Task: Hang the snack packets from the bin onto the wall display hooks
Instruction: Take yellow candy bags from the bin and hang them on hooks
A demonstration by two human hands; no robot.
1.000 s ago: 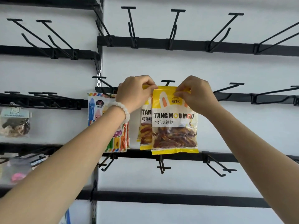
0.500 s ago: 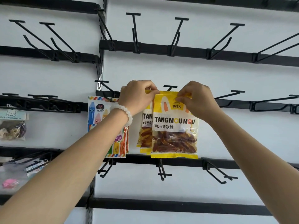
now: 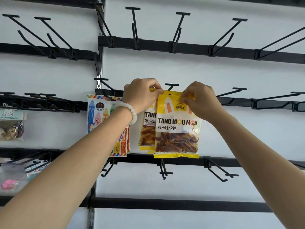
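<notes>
A yellow snack packet with brown gummies hangs at the middle hook of the wall display. My left hand pinches its top left corner. My right hand pinches its top right edge. A second, matching yellow packet hangs just behind it, partly hidden. The packet's hanging hole is hidden by my fingers. The bin is out of sight.
A colourful crayon-print packet hangs on the hook to the left, behind my left forearm. Bare black hooks line the rails above, right and below. Clear bags of small items hang at far left.
Both hands and the front packet sit slightly lower in view than before; their grips are unchanged. The view has tilted upward a little.
</notes>
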